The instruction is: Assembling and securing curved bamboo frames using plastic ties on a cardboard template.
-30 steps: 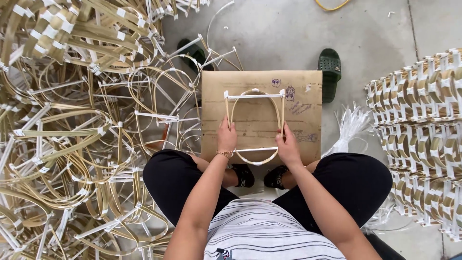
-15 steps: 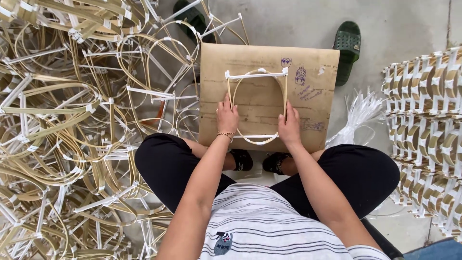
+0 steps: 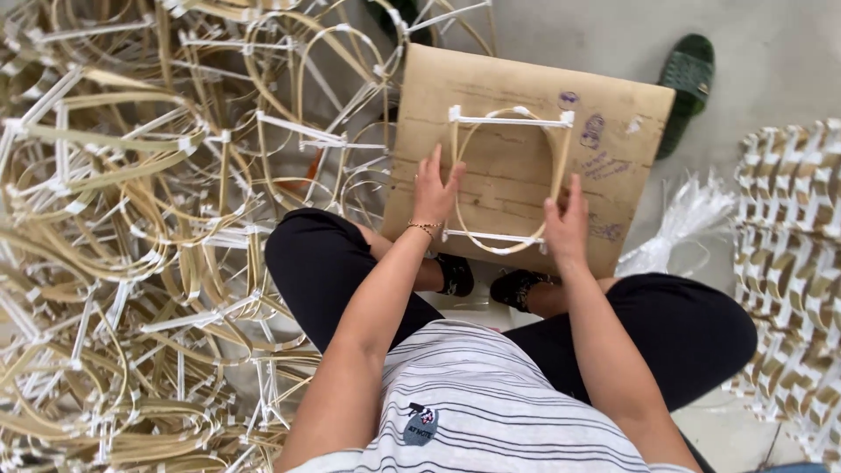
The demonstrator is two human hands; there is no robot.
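Hands — left hand (image 3: 434, 188), right hand (image 3: 567, 223) — loosely curled, press a bamboo-strip frame (image 3: 508, 180) at its side rails onto the cardboard board's (image 3: 613, 105) middle; light, springy, probably easily bent.

Board (image 3: 526, 188): ahead of your knees.
Frame (image 3: 508, 180): on it.
Frame pile (image 3: 131, 219): your left.
Woven stack (image 3: 793, 254): your right.
Sandal (image 3: 688, 83): beyond board.
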